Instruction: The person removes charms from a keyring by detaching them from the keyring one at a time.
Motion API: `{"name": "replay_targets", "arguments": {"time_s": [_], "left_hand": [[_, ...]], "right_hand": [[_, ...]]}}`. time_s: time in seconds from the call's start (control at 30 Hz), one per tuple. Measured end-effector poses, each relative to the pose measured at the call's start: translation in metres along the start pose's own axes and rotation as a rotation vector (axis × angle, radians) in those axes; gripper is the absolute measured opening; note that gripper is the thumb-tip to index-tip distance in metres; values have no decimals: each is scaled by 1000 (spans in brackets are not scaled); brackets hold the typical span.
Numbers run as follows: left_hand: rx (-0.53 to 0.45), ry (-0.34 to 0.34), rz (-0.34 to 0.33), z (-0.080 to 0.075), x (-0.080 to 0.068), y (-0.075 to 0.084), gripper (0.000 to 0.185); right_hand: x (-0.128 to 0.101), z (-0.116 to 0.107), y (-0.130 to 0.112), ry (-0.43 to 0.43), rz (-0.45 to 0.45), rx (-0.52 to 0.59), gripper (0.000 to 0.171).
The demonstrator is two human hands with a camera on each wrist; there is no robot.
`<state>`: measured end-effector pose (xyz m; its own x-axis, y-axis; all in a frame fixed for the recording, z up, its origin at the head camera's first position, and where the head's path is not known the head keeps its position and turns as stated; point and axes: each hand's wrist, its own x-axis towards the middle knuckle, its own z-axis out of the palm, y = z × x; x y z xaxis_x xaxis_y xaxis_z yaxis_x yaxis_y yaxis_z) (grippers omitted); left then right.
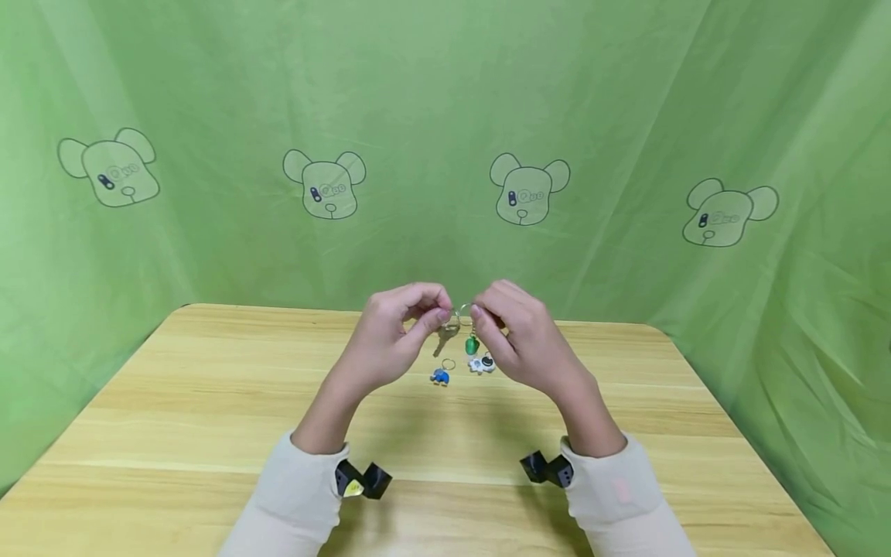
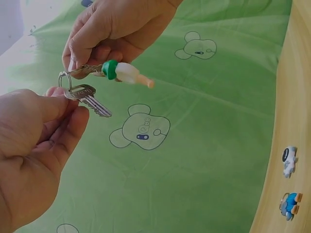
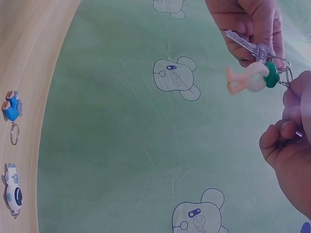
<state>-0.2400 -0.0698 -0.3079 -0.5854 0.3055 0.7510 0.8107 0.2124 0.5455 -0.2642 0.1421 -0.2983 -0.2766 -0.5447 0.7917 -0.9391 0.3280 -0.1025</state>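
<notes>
key ring (image 2: pixel 64 80) held up in the air between both hands, above the table (image 1: pixel 209 402). silver key (image 2: pixel 90 99) hangs on the ring, just below the left fingertips, blade pointing down and away from them. green-capped charm (image 2: pixel 124 73) hangs on a short chain from the same ring, right under the right fingers.

left hand (image 1: pixel 397 340): thumb and forefinger curled, pinching the ring at the key head. right hand (image 1: pixel 518 336): fingers curled, pinching the ring's other side by the chain. fingertips of the two hands nearly touch, ring between them.

head view: ring, key and charm tiny, half hidden behind the fingers; charm reads only as a green blob (image 1: pixel 472 345). left wrist view shows the key head on the ring and the charm's pale body with a peach tip. right wrist view shows charm (image 3: pixel 250 78) from the other side, key (image 3: pixel 245 43) sticking out past the left fingers, right fingers (image 3: pixel 284 133) curled at the edge; the pinch itself is hard to see there.

on the table below the fingers, well apart from them: blue charm (image 1: pixel 440 376) with its own small ring, white charm (image 1: pixel 482 363) just beside it. both wrist views show these two lying near the table edge (image 3: pixel 10 108) (image 3: pixel 12 191).

cream sleeves (image 1: pixel 299 495) on both arms, black wrist camera mount (image 1: pixel 362 480) at each cuff, head view only. green bear-print cloth (image 1: pixel 445 116) all round.
</notes>
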Motion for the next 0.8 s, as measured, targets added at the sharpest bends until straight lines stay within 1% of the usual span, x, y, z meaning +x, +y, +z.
{"name": "replay_targets", "arguments": {"time_s": [0.17, 0.23, 0.3, 0.43, 0.5, 0.57, 0.63, 0.8], "left_hand": [[7, 9, 46, 2, -1, -2, 6], [5, 14, 44, 4, -1, -1, 6], [0, 22, 27, 4, 0, -1, 6], [-7, 44, -37, 4, 0, 0, 4], [-6, 56, -47, 3, -1, 0, 4], [11, 66, -37, 3, -1, -1, 4], [36, 69, -8, 3, -1, -2, 4], [161, 72, 63, 5, 0, -5, 7]], "right_hand": [[0, 0, 1, -2, 1, 2, 16], [-1, 1, 2, -2, 2, 1, 16], [-1, 1, 3, 2, 5, -1, 16], [-1, 0, 3, 12, 19, -14, 16], [-1, 0, 4, 15, 30, -26, 16], [-2, -1, 3, 16, 46, -38, 15], [-2, -2, 3, 17, 63, -48, 15], [-2, -3, 2, 23, 78, -55, 13]]}}
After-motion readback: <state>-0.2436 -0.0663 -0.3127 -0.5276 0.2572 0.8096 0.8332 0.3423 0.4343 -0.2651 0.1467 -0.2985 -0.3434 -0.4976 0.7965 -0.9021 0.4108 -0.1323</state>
